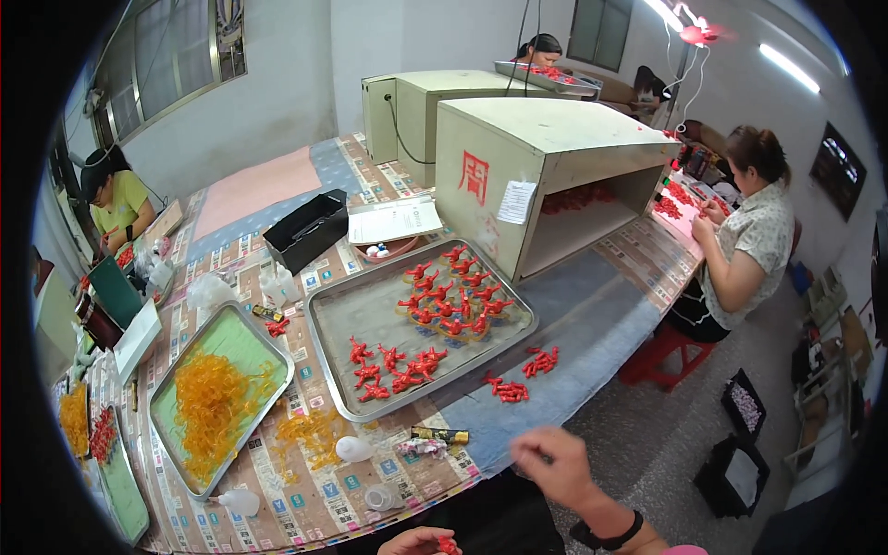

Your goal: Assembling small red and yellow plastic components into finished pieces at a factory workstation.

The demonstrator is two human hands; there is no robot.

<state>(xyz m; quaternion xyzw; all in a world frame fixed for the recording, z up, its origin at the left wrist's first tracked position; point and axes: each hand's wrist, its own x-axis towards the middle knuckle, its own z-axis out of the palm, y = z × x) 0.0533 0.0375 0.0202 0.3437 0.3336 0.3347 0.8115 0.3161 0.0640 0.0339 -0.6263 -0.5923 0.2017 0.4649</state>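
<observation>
My right hand hovers blurred over the table's near edge, fingers pinched; whether it holds anything I cannot tell. At the bottom edge my left hand is closed around a small red piece. Ahead lies a metal tray with red figurines set on yellow rings and a loose red group in front. Two small heaps of red figurines lie on the cloth to the tray's right.
A green-lined tray of yellow rings sits at left, with loose rings, small white bottles and a glue tube nearby. A large open beige box stands behind. Other people work at the right, left and far side.
</observation>
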